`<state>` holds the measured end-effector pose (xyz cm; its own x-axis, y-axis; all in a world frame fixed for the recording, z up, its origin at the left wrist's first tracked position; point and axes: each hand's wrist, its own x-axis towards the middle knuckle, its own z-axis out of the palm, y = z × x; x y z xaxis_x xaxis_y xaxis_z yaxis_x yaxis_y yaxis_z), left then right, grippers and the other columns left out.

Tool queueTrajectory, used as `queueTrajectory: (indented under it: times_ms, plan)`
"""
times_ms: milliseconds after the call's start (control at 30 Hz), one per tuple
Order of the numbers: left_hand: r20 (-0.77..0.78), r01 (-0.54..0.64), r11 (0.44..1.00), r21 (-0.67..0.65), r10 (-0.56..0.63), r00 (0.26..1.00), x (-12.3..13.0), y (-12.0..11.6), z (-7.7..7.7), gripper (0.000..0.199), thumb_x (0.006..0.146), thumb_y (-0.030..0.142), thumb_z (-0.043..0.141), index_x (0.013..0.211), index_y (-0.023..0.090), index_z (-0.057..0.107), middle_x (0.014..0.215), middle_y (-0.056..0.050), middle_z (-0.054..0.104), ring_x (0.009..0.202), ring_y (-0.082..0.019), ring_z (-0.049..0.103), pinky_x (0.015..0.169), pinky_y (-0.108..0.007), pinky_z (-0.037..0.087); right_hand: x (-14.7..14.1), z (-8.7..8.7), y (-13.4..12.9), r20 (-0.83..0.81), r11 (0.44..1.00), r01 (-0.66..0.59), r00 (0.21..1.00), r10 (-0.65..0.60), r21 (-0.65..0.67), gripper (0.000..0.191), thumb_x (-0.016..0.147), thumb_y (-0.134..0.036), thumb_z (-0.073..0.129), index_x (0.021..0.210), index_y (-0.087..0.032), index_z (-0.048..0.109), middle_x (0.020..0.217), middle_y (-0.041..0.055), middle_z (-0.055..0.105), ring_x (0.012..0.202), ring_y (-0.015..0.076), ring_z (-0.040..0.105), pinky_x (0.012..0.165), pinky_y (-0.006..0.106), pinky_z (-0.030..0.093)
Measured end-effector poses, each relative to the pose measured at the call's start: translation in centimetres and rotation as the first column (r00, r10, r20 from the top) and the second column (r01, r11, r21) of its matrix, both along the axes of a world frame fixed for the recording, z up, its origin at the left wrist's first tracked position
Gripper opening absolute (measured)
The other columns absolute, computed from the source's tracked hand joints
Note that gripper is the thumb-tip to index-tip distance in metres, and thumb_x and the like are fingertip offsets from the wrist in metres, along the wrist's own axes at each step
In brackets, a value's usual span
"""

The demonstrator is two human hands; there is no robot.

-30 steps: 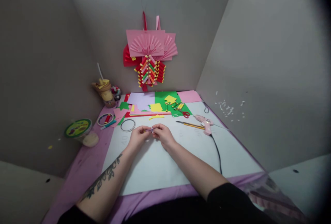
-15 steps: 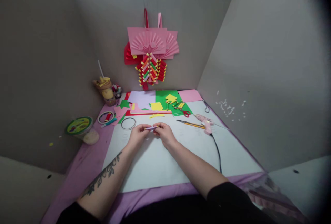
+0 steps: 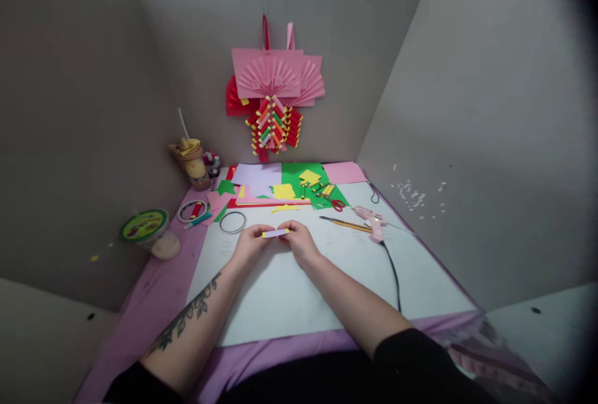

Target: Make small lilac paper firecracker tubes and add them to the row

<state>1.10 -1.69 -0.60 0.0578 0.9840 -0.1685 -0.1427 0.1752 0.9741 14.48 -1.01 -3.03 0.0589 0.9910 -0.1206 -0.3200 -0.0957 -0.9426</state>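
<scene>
Two hands meet over the middle of the white paper sheet (image 3: 289,298) on the table. The left hand (image 3: 250,247) and the right hand (image 3: 299,242) each pinch one end of one small lilac paper roll with yellow ends (image 3: 275,233), held flat between them, fingers closed on it. On the far right lie one pink glue gun (image 3: 371,222) and one yellow pencil (image 3: 346,224). One thin ring (image 3: 232,222) lies to the far left. The little rolls on the green paper (image 3: 299,173) are too small to count.
</scene>
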Motion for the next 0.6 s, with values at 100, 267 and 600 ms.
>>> queueTrajectory:
  times_ms: [100, 267, 600]
  plan:
    - [0.030, 0.002, 1.000, -0.028, -0.001, 1.000, 0.1, 0.1, -0.3, 0.025, 0.048, 0.010, 0.071, 0.074, 0.012, 0.069, 0.065, -0.003, 0.068, 0.057, -0.013, 0.059, 0.056, -0.022, 0.043, -0.1, 0.0, 0.0, 0.009, 1.000, -0.010, 1.000, 0.010, -0.004, 0.009, 0.054, -0.016, 0.059, 0.064, -0.017, 0.060, 0.056, -0.0039, 0.055, 0.053, 0.0107, 0.049, 0.055, 0.023, 0.039]
    - [0.118, -0.027, 0.994, -0.105, 0.039, 0.992, -0.1, 0.7, -0.4, 0.021, 0.053, 0.013, 0.073, 0.073, 0.012, 0.067, 0.065, -0.003, 0.068, 0.062, -0.012, 0.062, 0.062, -0.021, 0.047, 0.3, 0.7, -0.2, 0.126, 0.996, 0.001, 0.992, -0.013, 0.095, 0.022, 0.059, -0.018, 0.060, 0.080, -0.020, 0.057, 0.078, -0.0017, 0.058, 0.059, 0.0108, 0.052, 0.056, 0.024, 0.042]
    - [0.223, 0.047, 0.980, -0.194, -0.003, 0.975, -0.8, 0.5, 0.4, 0.011, 0.062, 0.002, 0.064, 0.071, 0.007, 0.069, 0.066, -0.007, 0.069, 0.058, -0.009, 0.062, 0.060, -0.015, 0.050, 1.6, 1.4, -0.2, 0.602, 0.841, -0.328, 0.798, 0.002, 0.431, 0.022, 0.070, -0.010, 0.056, 0.085, -0.023, 0.068, 0.099, 0.0053, 0.053, 0.095, 0.0167, 0.055, 0.072, 0.028, 0.048]
